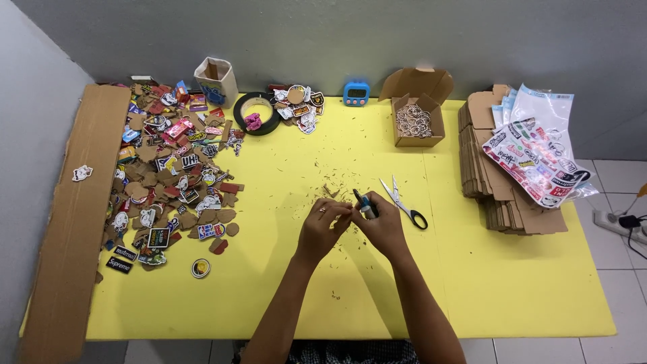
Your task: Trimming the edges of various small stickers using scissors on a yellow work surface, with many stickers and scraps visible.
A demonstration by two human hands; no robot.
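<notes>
A small pen-like tool with a dark tip and a silvery barrel is held at the centre of the yellow table, where both hands meet. It is gripped by the right hand, fingers curled tight around the barrel so that the tip points up and away towards 11 o'clock. The left hand is brought against it from 9 o'clock, fingertips pressed together as if pinching something small; what is pinched cannot be told. Brown scraps are scattered beneath the hands, which suggests that trimming is done there.

Scissors are laid just at 2 o'clock of the hands, blades shut, within easy reach. At 12 to 1 o'clock an open cardboard box of metal rings is kept. Stickered cardboard cutouts are heaped at 9 to 10 o'clock, flattened cartons and sticker sheets are stacked at 3 o'clock.
</notes>
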